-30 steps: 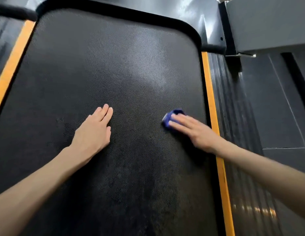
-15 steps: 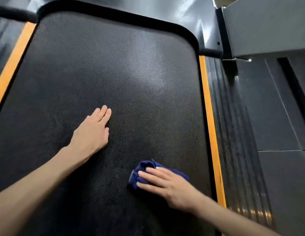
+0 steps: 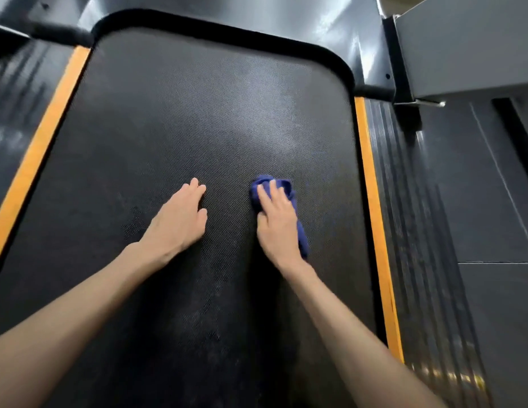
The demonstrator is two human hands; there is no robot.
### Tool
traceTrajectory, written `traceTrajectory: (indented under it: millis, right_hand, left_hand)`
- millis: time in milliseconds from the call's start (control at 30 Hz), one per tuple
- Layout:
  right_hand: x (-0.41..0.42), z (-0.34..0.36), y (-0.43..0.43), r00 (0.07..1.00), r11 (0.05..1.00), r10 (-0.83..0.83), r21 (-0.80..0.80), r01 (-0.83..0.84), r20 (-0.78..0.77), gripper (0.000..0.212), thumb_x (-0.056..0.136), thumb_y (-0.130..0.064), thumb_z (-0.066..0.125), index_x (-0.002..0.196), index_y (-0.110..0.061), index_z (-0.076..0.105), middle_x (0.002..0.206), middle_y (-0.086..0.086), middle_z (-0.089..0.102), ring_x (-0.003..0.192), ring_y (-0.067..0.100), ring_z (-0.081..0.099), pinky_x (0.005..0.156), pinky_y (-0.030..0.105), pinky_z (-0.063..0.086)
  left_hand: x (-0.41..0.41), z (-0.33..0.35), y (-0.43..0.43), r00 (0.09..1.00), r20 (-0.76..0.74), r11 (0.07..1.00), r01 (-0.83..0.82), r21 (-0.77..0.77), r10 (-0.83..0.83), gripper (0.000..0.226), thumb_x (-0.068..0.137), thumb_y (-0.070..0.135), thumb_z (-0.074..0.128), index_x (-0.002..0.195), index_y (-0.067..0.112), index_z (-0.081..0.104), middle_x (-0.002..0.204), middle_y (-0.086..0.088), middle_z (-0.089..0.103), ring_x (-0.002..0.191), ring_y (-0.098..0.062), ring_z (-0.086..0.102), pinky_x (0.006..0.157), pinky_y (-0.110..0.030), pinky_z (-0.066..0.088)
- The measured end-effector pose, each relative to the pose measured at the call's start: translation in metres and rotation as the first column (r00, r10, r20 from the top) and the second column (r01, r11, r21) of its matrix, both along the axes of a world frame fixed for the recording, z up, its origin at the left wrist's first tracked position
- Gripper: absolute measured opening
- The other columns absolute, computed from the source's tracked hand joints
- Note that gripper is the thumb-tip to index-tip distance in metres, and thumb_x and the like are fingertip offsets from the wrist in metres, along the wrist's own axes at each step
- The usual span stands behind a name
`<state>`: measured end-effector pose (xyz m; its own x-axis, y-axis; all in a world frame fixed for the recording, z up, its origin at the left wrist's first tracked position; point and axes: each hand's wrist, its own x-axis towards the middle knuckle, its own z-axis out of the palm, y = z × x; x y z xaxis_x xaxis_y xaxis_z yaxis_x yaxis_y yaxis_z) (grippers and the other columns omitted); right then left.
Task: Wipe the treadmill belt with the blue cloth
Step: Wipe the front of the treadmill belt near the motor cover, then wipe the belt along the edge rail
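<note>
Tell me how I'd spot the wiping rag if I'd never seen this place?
Find the wide black treadmill belt running between two orange stripes. Near its middle, a little right, the right hand presses flat on a crumpled cloth. It is the only blue thing there; the left hand beside it rests on bare belt.

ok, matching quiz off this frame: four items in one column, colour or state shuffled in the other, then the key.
1 left hand
2 right hand
3 cloth
4 right edge stripe

A orange
B blue, bunched up
C flat on the bare belt
D pressing down on the cloth

Pairs: 1-C, 2-D, 3-B, 4-A
</note>
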<state>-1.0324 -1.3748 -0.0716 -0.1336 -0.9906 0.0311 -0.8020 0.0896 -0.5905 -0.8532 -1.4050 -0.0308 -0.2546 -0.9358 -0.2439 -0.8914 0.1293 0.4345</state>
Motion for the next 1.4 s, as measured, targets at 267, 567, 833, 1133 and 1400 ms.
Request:
traceTrajectory:
  millis: [267,567,833,1133,1400]
  right_hand:
    - [0.013,0.044,0.012,0.779,0.954,-0.300,0.184,0.238,0.550,0.038,0.095,-0.004,0.040,0.129,-0.016,0.055,0.129,-0.001,0.058,0.121,0.007,0.050,0.107,0.022,0.034]
    - [-0.029,-0.003,0.018,0.966,0.967,-0.226,-0.091,0.238,0.122,0.050,0.080,-0.003,0.036,0.123,-0.011,0.060,0.139,0.005,0.049,0.136,0.022,0.036,0.116,0.032,0.020]
    - [-0.026,-0.009,0.019,0.978,0.973,-0.198,-0.134,0.188,-0.062,0.052,0.082,-0.016,0.029,0.127,-0.013,0.054,0.144,0.004,0.044,0.139,0.019,0.030,0.118,0.028,0.012]
    - [-0.017,-0.010,0.016,0.956,0.968,-0.241,-0.111,0.225,-0.169,0.049,0.080,0.001,0.042,0.126,-0.011,0.050,0.145,0.004,0.041,0.141,0.020,0.026,0.118,0.036,0.015]
    - [-0.021,-0.012,0.015,0.948,0.974,-0.209,-0.135,0.181,-0.238,0.052,0.079,-0.009,0.030,0.126,-0.010,0.051,0.143,0.007,0.043,0.139,0.023,0.030,0.116,0.037,0.019]
  left_hand:
    - [-0.009,-0.010,0.042,0.988,-0.157,0.986,-0.024,-0.162,-0.002,0.067,0.086,0.043,0.024,0.139,0.004,0.037,0.149,-0.012,0.031,0.139,-0.026,0.028,0.114,-0.036,0.022]
    - [-0.081,-0.038,0.049,0.951,0.239,0.941,0.251,-0.228,-0.196,0.055,0.088,0.030,0.030,0.133,0.002,0.047,0.141,-0.014,0.044,0.132,-0.038,0.036,0.110,-0.049,0.025]
    - [-0.031,-0.045,-0.046,0.884,0.401,0.893,0.364,-0.264,-0.241,0.055,0.082,0.021,0.029,0.129,0.004,0.049,0.138,-0.012,0.048,0.121,-0.041,0.045,0.098,-0.053,0.036]
    - [0.013,-0.047,-0.075,0.977,0.093,0.925,-0.148,-0.350,0.192,0.046,0.092,0.027,0.041,0.133,0.005,0.047,0.145,-0.018,0.037,0.135,-0.040,0.026,0.110,-0.049,0.018]
    - [-0.044,-0.054,0.009,0.901,0.218,0.827,0.431,-0.362,-0.375,0.048,0.090,0.026,0.035,0.130,0.008,0.052,0.139,-0.009,0.048,0.129,-0.031,0.043,0.106,-0.044,0.030]
